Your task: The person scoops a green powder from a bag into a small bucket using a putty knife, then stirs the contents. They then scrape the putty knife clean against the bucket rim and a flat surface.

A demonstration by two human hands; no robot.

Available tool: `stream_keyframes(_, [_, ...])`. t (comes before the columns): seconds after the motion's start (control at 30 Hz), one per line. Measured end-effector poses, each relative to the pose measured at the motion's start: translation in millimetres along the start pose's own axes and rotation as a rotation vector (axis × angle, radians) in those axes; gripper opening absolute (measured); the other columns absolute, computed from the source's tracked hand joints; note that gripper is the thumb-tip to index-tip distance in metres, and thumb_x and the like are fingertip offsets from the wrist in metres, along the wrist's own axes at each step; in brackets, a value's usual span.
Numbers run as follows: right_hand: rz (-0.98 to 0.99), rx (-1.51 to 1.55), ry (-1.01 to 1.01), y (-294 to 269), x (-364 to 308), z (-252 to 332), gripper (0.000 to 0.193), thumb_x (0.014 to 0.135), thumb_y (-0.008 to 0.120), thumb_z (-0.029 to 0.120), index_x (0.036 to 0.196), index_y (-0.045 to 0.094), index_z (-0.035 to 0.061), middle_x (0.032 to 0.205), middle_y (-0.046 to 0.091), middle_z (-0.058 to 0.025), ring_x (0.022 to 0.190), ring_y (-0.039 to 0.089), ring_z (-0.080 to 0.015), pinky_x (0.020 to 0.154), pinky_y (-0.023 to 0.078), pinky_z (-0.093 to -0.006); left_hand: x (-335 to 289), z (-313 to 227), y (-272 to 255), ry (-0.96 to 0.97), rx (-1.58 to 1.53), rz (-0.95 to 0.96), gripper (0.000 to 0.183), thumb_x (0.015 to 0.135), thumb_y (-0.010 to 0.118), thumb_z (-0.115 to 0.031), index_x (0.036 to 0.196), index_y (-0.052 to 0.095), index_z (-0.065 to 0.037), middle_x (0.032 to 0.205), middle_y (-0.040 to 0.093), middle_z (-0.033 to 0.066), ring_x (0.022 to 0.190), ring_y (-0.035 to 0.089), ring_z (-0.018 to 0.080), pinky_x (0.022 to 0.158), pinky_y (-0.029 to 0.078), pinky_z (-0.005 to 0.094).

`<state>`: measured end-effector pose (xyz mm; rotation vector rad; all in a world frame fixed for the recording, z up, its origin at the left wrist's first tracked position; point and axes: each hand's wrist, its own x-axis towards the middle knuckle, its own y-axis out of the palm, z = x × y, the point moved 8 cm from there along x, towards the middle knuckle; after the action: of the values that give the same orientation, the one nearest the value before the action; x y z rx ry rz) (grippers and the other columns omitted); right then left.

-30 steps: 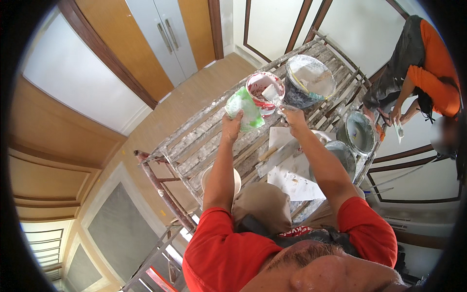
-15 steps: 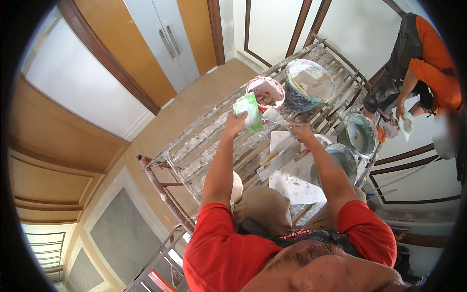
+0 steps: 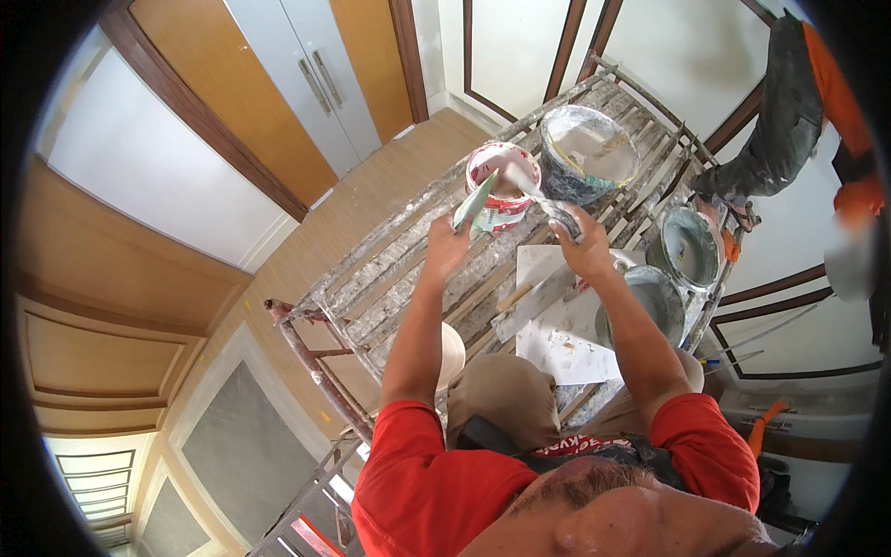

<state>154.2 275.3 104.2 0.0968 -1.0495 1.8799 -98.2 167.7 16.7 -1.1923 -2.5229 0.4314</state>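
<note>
Over the slatted platform my left hand [image 3: 449, 243] grips a thin green-and-white flat spreader [image 3: 475, 201], tilted nearly edge-on beside a red-and-white bucket [image 3: 512, 216]. My right hand [image 3: 587, 245] is closed round the handle of a putty knife [image 3: 560, 217]. Its blurred blade reaches over the bucket's mouth; whether it touches the contents I cannot tell. Just beyond stands a larger, plaster-smeared bucket [image 3: 568, 176] with pale material inside. Below my right hand lie a white board [image 3: 557, 348] and a wide flat blade with a wooden edge [image 3: 534, 304].
Two grey buckets [image 3: 703, 269] [image 3: 661, 290] stand on the platform's right side. A pale round container [image 3: 452, 356] is by my left knee. The platform's metal rail [image 3: 302, 357] borders the left end. A co-worker's leg [image 3: 778, 121] is at the far right.
The spreader has turned from face-up to nearly edge-on by the bucket. My right hand has risen slightly, bringing the knife over the bucket's mouth. The co-worker has shifted toward the picture's right edge.
</note>
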Motion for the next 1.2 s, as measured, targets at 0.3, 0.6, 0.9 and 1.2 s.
stream_keyframes(0.3, [0.109, -0.29, -0.283, 23.7, 26.1, 52.1, 0.043, 0.086, 0.07, 0.014, 0.128, 0.066, 0.0121, 0.104, 0.064, -0.0136, 0.096, 0.065, -0.0333, 0.079, 0.055, -0.043, 27.3, -23.4, -4.7, 0.185, 0.274, -0.042, 0.025, 0.09, 0.066, -0.02, 0.087, 0.067, 0.005, 0.084, 0.064, 0.0322, 0.085, 0.063, 0.0506, 0.075, 0.049, 0.0546])
stream_keyframes(0.6, [0.145, -0.223, -0.189, 47.3, 19.0, 25.2, 0.045, 0.086, 0.068, 0.014, 0.13, 0.065, 0.013, 0.103, 0.064, -0.0156, 0.09, 0.066, -0.037, 0.078, 0.055, -0.0463, 30.2, 6.1, -1.2, 0.005, 0.314, 0.072, 0.038, 0.092, 0.066, -0.025, 0.122, 0.066, -0.001, 0.104, 0.068, 0.0303, 0.1, 0.065, 0.046, 0.088, 0.05, 0.0486])
stream_keyframes(0.9, [-0.017, -0.076, 0.074, 38.7, 18.6, -22.8, 0.043, 0.085, 0.07, 0.017, 0.128, 0.066, 0.0112, 0.101, 0.066, -0.0239, 0.098, 0.065, -0.0423, 0.086, 0.052, -0.0471, 18.2, 48.1, -3.4, -0.161, -0.58, -0.071, 0.028, 0.094, 0.068, -0.013, 0.118, 0.065, 0.002, 0.108, 0.071, 0.0104, 0.098, 0.068, 0.0249, 0.086, 0.054, 0.0399])
stream_keyframes(1.2, [0.051, -0.324, -0.087, 24.8, -36.4, 51.8, 0.04, 0.085, 0.069, 0.013, 0.125, 0.069, 0.0137, 0.099, 0.061, -0.021, 0.09, 0.064, -0.0378, 0.078, 0.053, -0.0476, 5.0, 16.0, -2.6, -0.311, -1.222, -0.1, 0.034, 0.098, 0.064, -0.011, 0.129, 0.057, -0.001, 0.124, 0.063, 0.0081, 0.107, 0.064, 0.0233, 0.087, 0.055, 0.0417])
